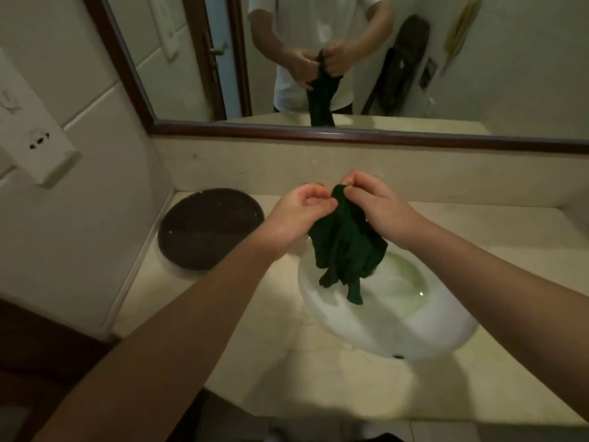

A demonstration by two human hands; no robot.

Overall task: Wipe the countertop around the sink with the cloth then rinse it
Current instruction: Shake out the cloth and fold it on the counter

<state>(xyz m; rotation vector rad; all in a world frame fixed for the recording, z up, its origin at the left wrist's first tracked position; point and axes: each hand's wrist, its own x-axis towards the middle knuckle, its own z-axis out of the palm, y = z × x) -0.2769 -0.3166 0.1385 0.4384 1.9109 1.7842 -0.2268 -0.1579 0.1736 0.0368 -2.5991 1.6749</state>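
Hanging over the back-left part of the sink (pixel 414 339), the dark green cloth (pixel 344 247) is seen in the head view gathered at its top. There it is pinched by the right hand (pixel 379 205) and gripped by the left hand (pixel 299 212), probably so drips fall into the basin. Its long axis runs vertically, loose ends pointing down.

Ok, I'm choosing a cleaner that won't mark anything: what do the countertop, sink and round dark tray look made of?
Countertop: likely polished cream stone or a lookalike, faint veining, soft sheen. Sink: probably glazed white ceramic, smooth with bright highlights. Round dark tray: dark brown, smooth, beaded with droplets; plastic or lacquered wood, cannot tell.
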